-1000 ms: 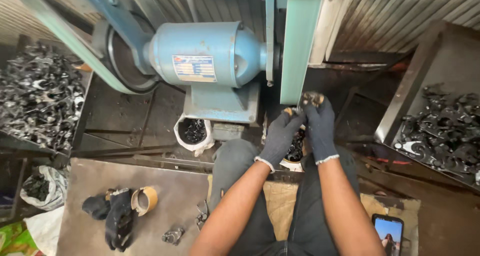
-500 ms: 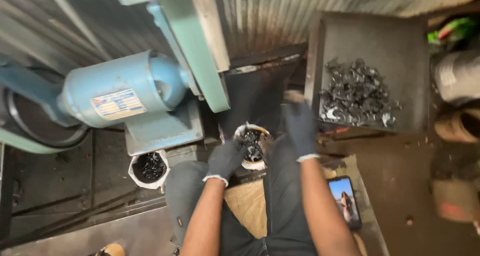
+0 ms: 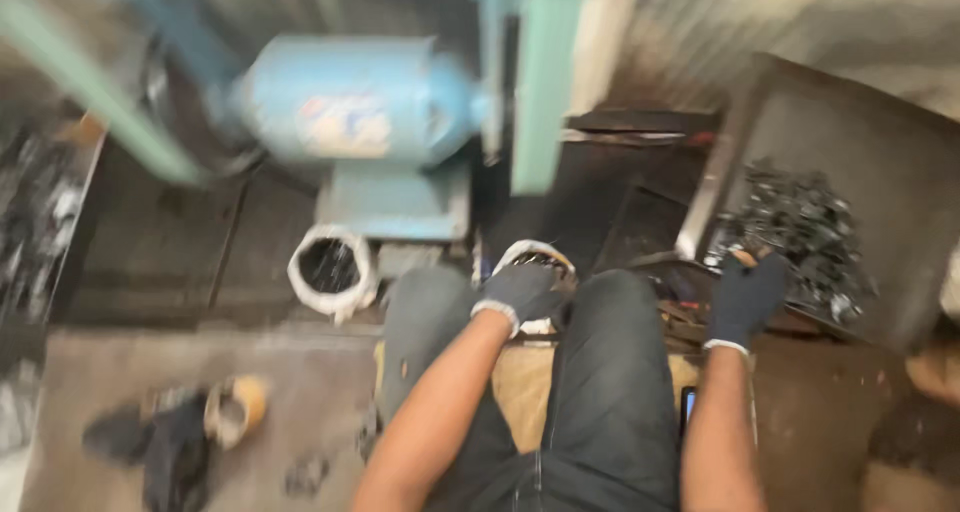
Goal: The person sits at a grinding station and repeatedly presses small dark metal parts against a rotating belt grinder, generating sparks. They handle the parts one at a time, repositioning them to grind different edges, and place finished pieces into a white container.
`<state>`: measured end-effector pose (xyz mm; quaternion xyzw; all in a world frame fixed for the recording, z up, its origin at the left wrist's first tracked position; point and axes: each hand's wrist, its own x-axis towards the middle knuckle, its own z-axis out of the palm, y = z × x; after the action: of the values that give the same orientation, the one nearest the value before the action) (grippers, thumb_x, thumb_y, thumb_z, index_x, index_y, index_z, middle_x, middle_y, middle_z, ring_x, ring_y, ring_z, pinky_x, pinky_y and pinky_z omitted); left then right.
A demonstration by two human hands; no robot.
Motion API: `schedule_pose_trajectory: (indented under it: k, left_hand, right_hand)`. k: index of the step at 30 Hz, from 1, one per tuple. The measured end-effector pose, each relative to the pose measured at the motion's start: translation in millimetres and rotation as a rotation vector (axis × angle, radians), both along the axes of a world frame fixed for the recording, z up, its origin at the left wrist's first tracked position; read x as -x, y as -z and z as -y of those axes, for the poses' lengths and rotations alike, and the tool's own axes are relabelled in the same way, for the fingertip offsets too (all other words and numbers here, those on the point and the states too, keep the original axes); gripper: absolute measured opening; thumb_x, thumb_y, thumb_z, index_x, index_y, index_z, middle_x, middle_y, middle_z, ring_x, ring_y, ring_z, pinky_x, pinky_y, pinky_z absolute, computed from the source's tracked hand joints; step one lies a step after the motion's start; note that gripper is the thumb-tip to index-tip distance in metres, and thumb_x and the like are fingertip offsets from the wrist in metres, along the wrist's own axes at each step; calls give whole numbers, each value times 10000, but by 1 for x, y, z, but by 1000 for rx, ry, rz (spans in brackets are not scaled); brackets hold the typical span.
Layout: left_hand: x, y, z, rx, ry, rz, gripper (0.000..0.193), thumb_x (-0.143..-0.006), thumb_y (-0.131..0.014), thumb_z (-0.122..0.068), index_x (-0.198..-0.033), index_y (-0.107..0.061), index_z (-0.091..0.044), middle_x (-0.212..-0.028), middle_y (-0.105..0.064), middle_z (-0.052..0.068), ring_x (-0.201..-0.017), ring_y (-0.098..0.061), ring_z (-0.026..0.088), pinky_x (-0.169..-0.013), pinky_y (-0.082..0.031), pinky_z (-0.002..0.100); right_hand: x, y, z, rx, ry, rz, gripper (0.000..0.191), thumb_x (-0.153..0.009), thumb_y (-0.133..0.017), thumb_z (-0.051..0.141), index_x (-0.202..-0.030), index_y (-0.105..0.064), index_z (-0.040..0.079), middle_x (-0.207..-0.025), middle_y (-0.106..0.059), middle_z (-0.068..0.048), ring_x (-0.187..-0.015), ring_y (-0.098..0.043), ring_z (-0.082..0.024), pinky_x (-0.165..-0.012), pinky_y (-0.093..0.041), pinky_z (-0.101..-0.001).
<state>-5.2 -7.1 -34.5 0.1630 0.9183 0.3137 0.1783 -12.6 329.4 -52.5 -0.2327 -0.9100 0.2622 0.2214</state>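
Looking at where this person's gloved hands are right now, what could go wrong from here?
1. The right hand reaches the edge of a tilted tray heaped with dark metal pieces; sharp edges might cut through the glove, or the pile might slide.
2. The left hand rests at a small white container between the knees; a nudge could tip it.
3. A phone lies beside the right leg, where falling pieces might hit it.

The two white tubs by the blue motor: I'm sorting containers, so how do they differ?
The left tub stands clear on the floor, untouched; the right tub sits between the knees with the left hand on it. The left tub's dark contents show fully; the right tub's are mostly hidden by the glove. Both are white-rimmed and hold dark material.
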Motion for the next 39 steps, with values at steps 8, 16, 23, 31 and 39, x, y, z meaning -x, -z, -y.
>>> schedule_pose_trajectory:
  k: [8, 16, 23, 31, 39]
  left_hand:
    - [-31, -9, 25, 143, 81, -104, 299, -781, -676, -352, -938, -832, -151, -984, -787, 111, -906, -750, 337, -805, -572, 460]
    - [-76, -37, 27, 264, 16, -34, 341, -746, -716, -346, -981, -822, -122, -1008, -779, 139, -936, -752, 355, -779, -592, 490]
    - [-109, -38, 18, 262, 101, -132, 339, -848, -631, -347, -1030, -827, -139, -1077, -787, 134, -994, -748, 360, -822, -571, 511]
    - [-114, -32, 19, 309, 35, -30, 342, -813, -624, -339, -1042, -808, -165, -1086, -784, 105, -992, -744, 351, -768, -564, 541]
    - [-115, -31, 15, 95, -89, -199, 326, -787, -659, -371, -967, -807, -142, -987, -750, 126, -913, -721, 348, -775, -546, 483]
  right_hand:
    - [-24, -35, 47, -65, -18, -117, 413, -943, -711, 205, -1284, -635, -15, -1271, -662, -232, -1201, -619, -395, -1043, -474, -476]
    - [-22, -66, 62, 30, -18, -38, 421, -933, -699, 151, -1313, -623, -13, -1274, -664, -207, -1193, -624, -351, -1038, -481, -441]
    - [-13, -106, 65, 86, -32, 11, 437, -924, -689, 103, -1339, -612, -11, -1276, -667, -186, -1186, -629, -313, -1034, -487, -410]
    - [-23, -111, 62, 93, -52, 31, 464, -913, -677, 48, -1368, -601, -9, -1278, -669, -161, -1178, -634, -268, -1030, -494, -375]
    - [-18, -100, 42, 271, -171, -121, 499, -903, -665, -7, -1397, -589, -7, -1281, -671, -137, -1171, -640, -224, -1025, -501, -340]
